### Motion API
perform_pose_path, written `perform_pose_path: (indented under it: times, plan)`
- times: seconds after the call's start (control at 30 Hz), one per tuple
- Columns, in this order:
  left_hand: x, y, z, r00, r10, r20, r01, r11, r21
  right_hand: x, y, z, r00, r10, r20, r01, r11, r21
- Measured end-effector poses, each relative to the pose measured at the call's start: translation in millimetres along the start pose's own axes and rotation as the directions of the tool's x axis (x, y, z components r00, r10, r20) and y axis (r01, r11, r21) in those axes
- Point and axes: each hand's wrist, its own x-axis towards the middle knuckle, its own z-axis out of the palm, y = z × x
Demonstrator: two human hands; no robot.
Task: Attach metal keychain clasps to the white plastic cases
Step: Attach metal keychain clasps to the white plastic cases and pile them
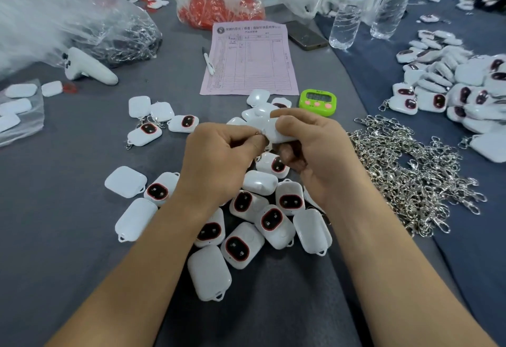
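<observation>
**White plastic case point(276, 131) in both hands, clasp going on**

The white plastic case is held up off the table point(54, 209), just in front of the green timer point(317, 101) and a little to its left. The right hand point(309, 149) is wrapped round it, thumb on top and fingers curled beneath. The left hand point(219, 155) meets the case at its left end, thumb and forefinger pinched together on what looks like a metal clasp point(259, 134). Only a glint of the clasp shows, so I cannot tell how far it is through the case's loop.

I judge the fitting step to be under way on this one case, with the clasp going onto the corner loop. The next move likely calls for a steady hold from the right hand while the left threads or snaps the clasp closed. After that would come a light tug to check it, and the piece would be set aside.

In front of the timer, nearer the person and under the wrists, lies a heap of loose cases point(262, 218), most with their small loops bare. Left of the timer a few finished cases point(153, 127) lie with clasps on. Right of the timer and nearer the person spreads the pile of clasps point(410, 171), and farther right is a large stack of cases point(451, 86). Behind the timer lie a pink form point(252, 59) and a pen point(208, 62), with two water bottles point(347, 12) behind and to the right.
</observation>
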Motion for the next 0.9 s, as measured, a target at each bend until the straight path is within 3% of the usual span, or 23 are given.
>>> perform_pose_path:
  times: [0.07,0.13,0.2,0.27,0.33,0.4,0.47,0.6,0.77,0.83,0.9]
  plan:
    - [-4,-1,1,0.983,0.181,0.005,-0.172,0.924,0.341,-1,3,4,0.995,-0.066,-0.071,0.057,0.991,-0.121]
    - [-5,-2,1,0.956,0.274,0.103,-0.277,0.732,0.622,-3,9,9,0.968,-0.230,-0.103,0.178,0.914,-0.365]
    - [-6,0,3,0.934,0.331,0.137,-0.312,0.567,0.762,-8,14,15,0.912,-0.409,-0.026,0.305,0.719,-0.624]
    - [-8,1,3,0.915,0.394,0.089,-0.315,0.558,0.768,-11,15,18,0.876,-0.481,0.015,0.361,0.636,-0.682]
    - [-8,-3,3,0.925,0.381,-0.008,-0.287,0.711,0.642,-8,10,17,0.911,-0.408,-0.059,0.324,0.796,-0.511]
    - [-4,-5,1,0.978,0.194,-0.083,-0.155,0.927,0.343,-3,5,12,0.968,-0.226,-0.109,0.194,0.949,-0.248]
    - [0,-5,1,0.997,0.023,-0.069,-0.021,0.999,0.027,1,2,7,0.996,-0.048,-0.078,0.044,0.998,-0.047]
    - [5,-2,2,0.989,-0.142,0.045,0.149,0.942,-0.300,3,-1,0,0.994,0.102,0.042,-0.107,0.979,0.174]
    - [8,-5,-5,0.930,-0.259,0.260,0.342,0.870,-0.356,3,-1,-3,0.992,0.087,0.093,-0.102,0.981,0.168]
    - [7,-4,-5,0.919,-0.298,0.258,0.383,0.829,-0.406,3,-1,-2,0.991,0.093,0.100,-0.108,0.981,0.160]
    - [6,-1,-3,0.931,-0.327,0.163,0.365,0.843,-0.394,3,0,-1,0.989,0.095,0.109,-0.112,0.981,0.159]
